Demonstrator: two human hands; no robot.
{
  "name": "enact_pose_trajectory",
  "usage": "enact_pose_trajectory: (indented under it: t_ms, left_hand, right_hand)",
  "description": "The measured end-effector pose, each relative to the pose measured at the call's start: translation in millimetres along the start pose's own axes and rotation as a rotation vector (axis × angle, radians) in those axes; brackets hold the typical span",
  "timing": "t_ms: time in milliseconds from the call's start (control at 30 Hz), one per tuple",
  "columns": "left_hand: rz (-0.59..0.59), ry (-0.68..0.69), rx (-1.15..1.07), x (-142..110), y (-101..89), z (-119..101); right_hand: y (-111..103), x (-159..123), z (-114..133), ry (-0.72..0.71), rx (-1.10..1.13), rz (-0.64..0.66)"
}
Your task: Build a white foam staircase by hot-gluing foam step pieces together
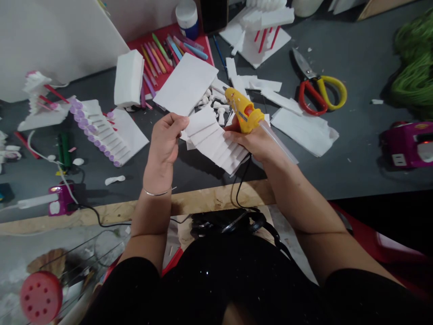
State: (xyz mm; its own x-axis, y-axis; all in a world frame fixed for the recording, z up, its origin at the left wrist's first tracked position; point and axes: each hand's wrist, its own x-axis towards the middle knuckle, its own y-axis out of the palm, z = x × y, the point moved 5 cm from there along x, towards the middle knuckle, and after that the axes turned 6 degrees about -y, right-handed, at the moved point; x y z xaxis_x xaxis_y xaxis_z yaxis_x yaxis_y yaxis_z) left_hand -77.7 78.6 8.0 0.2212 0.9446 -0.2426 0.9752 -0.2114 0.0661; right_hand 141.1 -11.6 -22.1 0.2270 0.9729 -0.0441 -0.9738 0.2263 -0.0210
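Note:
My left hand (165,137) pinches the far left end of a white model staircase (214,139) made of folded-looking steps. A yellow hot glue gun (244,108) is in my right hand (255,141), its nozzle pointing away from me and a clear glue stick (279,142) sticking out of its back. The right fingers also touch the staircase's right side. Just beyond it lie small white twisted pieces (219,110) and a white flat sheet (186,83). To the left rests another staircase (101,135) with purple rolled ends along one side.
Scissors (314,83) with red and yellow handles lie at the right, near white strips (287,101) and a folded white sheet (304,131). Colored pens (157,58) sit on a red sheet. A purple socket block (411,144) and green cord (414,63) occupy the far right.

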Motion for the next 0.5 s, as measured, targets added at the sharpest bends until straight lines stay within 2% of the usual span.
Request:
enact_pose_trajectory:
  t_ms: [500]
  left_hand:
    - [-0.027, -0.025, 0.022, -0.6, 1.0, -3.4]
  right_hand:
    - [0.8, -1.1, 3.1, 0.035, 0.02, -0.005]
